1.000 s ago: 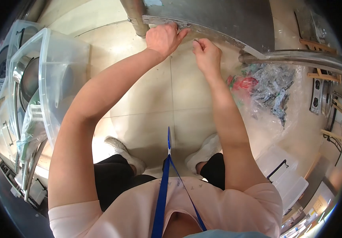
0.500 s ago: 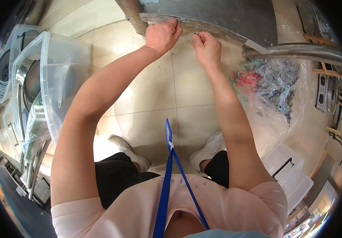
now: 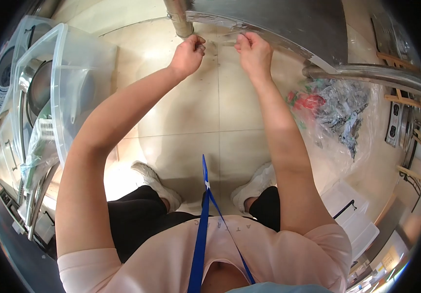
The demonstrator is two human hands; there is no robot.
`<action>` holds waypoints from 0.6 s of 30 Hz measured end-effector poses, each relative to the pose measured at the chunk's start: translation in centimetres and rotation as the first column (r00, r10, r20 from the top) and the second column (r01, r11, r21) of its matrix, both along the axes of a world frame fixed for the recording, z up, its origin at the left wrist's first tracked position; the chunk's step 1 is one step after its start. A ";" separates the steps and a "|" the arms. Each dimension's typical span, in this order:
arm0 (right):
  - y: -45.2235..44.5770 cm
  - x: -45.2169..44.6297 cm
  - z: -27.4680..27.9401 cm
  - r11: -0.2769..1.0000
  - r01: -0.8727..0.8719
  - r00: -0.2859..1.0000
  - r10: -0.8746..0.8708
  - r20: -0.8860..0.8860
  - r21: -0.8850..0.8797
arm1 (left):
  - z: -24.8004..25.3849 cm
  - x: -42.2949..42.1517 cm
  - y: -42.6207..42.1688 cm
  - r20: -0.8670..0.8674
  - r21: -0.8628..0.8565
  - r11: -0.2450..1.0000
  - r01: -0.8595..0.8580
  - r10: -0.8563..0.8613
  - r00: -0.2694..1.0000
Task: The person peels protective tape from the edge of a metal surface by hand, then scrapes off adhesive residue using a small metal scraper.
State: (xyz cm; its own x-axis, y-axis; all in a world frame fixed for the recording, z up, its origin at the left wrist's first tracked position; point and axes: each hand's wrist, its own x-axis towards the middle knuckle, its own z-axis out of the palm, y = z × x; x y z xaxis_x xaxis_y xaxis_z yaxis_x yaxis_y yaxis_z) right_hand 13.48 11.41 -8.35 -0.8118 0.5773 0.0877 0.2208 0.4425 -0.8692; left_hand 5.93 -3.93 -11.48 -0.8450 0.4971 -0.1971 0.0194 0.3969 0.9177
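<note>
A dark grey metal shelf (image 3: 278,22) crosses the top of the view, with torn, whitish residue along its near edge. My right hand (image 3: 255,54) is just below that edge, thumb and fingers pinched together. A thin greyish blur shows beside its fingertips, too smeared to name. My left hand (image 3: 188,57) is closed, with fingers curled in, near the foot of a metal leg (image 3: 178,19) and apart from the shelf edge. What it holds, if anything, is hidden.
On the right, a clear plastic bag (image 3: 339,110) with crumpled grey scraps and something red lies on the floor below a metal rail (image 3: 371,71). A translucent bin (image 3: 81,88) with pans stands left. Clear boxes (image 3: 349,210) sit at lower right.
My left hand has come down and left, away from the shelf edge. My right hand stays near the edge, still pinched. The view has shifted slightly.
</note>
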 end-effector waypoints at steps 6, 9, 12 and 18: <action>-0.7 -0.5 -0.2 0.979 0.076 0.997 -0.081 -0.019 -0.190 | 1.4 -1.0 0.8 0.660 0.295 0.947 -0.130 -0.103 0.744; -0.3 -0.6 -0.5 0.985 0.096 0.995 -0.101 -0.026 -0.142 | 0.9 -1.3 1.4 0.735 0.343 0.911 -0.227 -0.110 0.669; -0.2 -0.6 -0.6 0.990 0.100 0.994 -0.104 -0.041 -0.097 | 0.3 -1.3 2.0 0.753 0.350 0.897 -0.269 -0.099 0.651; -0.8 -0.8 -0.6 0.991 0.126 0.990 -0.128 -0.055 -0.042 | -0.9 -1.1 3.1 0.786 0.373 0.865 -0.336 -0.102 0.610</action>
